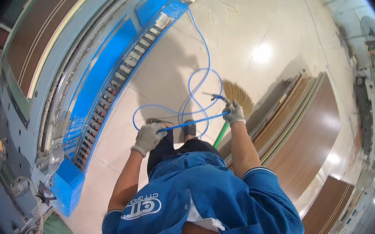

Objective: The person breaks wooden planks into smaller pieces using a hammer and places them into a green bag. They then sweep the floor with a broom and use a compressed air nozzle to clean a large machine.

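1. Your left hand, in a grey work glove, is closed around the blue air hose; the fingers are curled tight over it, with the hose leaving the fist toward your right.
2. Your right hand, also gloved, is closed too. Its fingers wrap the far end of the same hose, where a small blow gun nozzle sticks out to the left of the fist.
3. That right fist also sits on the top of a broom's green handle; whether the fingers grip the handle as well as the hose cannot be told from here.
4. The broom's straw head fans out on the floor just beyond your right hand.
5. Between your two hands the hose runs nearly straight, then rises in several loose loops over the pale tiled floor and climbs to a fitting at the top of the blue machine on your left.
6. Your dark shoes stand on the tiles just below the loops, between your hands.
7. To your right, brown wood-grain panels lie stacked, their edges close beside the broom handle.
8. On the machine's bed at your far left lies another brown panel, well apart from both hands.
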The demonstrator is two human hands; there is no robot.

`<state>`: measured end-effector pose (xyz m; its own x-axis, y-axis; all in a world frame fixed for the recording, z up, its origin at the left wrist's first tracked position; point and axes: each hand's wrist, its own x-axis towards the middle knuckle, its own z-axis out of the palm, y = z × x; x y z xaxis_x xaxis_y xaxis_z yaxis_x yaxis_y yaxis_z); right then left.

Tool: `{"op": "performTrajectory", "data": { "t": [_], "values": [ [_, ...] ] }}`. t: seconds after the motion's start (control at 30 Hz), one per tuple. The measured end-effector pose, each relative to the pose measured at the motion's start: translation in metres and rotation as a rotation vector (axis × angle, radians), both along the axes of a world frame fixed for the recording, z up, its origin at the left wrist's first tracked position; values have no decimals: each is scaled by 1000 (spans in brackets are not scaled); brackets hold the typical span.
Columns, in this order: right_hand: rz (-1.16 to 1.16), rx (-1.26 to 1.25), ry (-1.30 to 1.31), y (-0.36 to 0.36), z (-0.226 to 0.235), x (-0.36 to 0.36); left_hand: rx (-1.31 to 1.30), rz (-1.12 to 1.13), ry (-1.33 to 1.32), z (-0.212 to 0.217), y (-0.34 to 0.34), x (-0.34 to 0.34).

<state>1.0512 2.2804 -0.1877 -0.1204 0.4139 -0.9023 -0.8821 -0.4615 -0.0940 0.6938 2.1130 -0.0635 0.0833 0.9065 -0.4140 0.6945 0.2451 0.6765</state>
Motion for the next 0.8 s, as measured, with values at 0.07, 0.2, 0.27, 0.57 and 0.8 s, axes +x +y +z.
{"op": "performTrajectory", "data": {
  "t": [0.07,0.2,0.27,0.57,0.8],
  "values": [
    [-79,8,-71,-24,-8,15,158,-90,-68,-3,3,29],
    [-261,-29,37,-66,-9,41,103,-307,-48,2,7,83],
    [-219,10,-34,-86,-6,49,92,-377,-42,9,6,94],
    [-228,-56,-50,-166,-3,8,4,-573,303,-1,-53,-13],
    [-246,-28,-56,-184,14,-55,275,-407,168,-37,-130,-76]
  ]
}}
